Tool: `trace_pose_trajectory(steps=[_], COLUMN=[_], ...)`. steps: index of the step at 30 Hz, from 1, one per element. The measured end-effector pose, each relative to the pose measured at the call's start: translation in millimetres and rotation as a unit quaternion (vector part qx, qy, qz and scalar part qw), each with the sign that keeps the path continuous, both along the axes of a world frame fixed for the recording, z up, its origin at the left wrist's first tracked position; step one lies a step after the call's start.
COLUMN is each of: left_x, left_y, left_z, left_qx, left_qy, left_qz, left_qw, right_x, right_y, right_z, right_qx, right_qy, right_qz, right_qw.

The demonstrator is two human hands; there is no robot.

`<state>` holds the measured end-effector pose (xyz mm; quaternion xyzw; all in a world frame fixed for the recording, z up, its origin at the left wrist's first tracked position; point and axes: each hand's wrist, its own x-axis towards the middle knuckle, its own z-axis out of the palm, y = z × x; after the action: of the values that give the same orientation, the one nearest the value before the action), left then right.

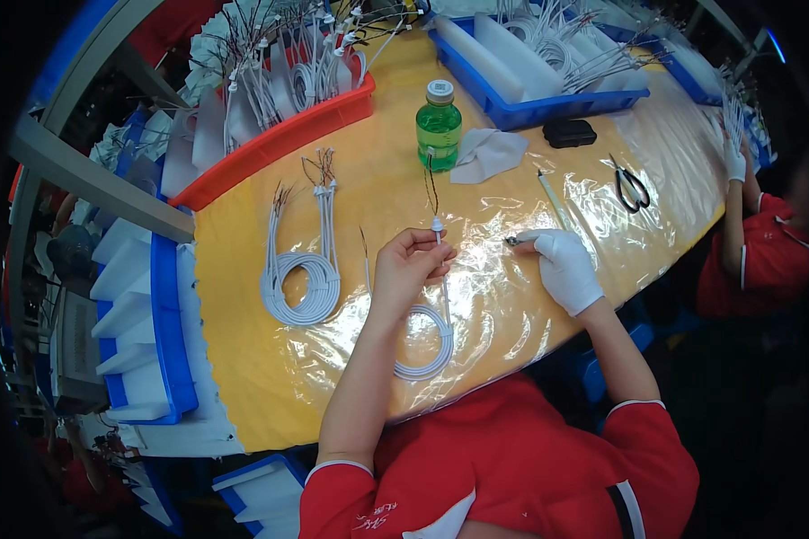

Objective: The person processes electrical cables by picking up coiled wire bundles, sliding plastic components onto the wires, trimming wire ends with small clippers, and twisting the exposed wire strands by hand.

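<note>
My bare left hand pinches a thin white cable just below its end. At that end sits a white plug-like collar, with dark thin wires sticking out above it. The same cable appears to run down to a tied coil near my left forearm. My right hand, in a white glove, has its fingers closed to the right of the collar. A small dark metallic item shows at its fingertips; its kind is unclear. The two hands are apart.
White coiled cables lie at left. A green bottle, cloth, black case, black-handled scissors-like tool and pen-like stick lie beyond. Red bin and blue bin hold cables. A co-worker sits right.
</note>
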<state>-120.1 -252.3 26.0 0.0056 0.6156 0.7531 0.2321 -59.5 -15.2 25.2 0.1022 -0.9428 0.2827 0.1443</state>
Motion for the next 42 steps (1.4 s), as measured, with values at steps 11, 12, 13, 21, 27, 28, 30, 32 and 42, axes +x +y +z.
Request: trace_pose_trajectory(steps=[11,12,13,21,27,28,30,32,42], left_x=[4,4,5,11,13,13,12,13,15], left_y=[-8,-7,-7,-4,-5,-5,-5,-4,-3], left_z=[3,4,4,1,6,7,3,2,6], left_qx=[0.029,0.039,0.047,0.009,-0.047,-0.06,-0.064,-0.069,-0.098], left_qy=[0.042,0.046,0.05,0.106,0.157,0.178,0.187,0.197,0.238], left_qz=[0.043,0.044,0.044,0.037,0.05,0.061,0.07,0.077,0.081], left_qw=[0.998,0.997,0.997,0.994,0.985,0.98,0.978,0.975,0.963], right_x=[12,12,12,5,-5,-4,-4,-3,-5], right_y=[-17,-18,-20,-65,-85,-84,-83,-82,-83], right_z=[14,18,21,60,64,64,65,66,72], right_qx=[0.129,0.111,0.092,-0.112,-0.025,-0.021,-0.016,0.012,-0.012], right_qy=[0.025,-0.032,-0.089,-0.018,0.064,0.056,0.046,0.067,0.046], right_qz=[-0.066,-0.084,-0.102,-0.085,-0.005,-0.014,-0.022,-0.011,-0.003], right_qw=[0.989,0.99,0.987,0.99,0.998,0.998,0.999,0.998,0.999])
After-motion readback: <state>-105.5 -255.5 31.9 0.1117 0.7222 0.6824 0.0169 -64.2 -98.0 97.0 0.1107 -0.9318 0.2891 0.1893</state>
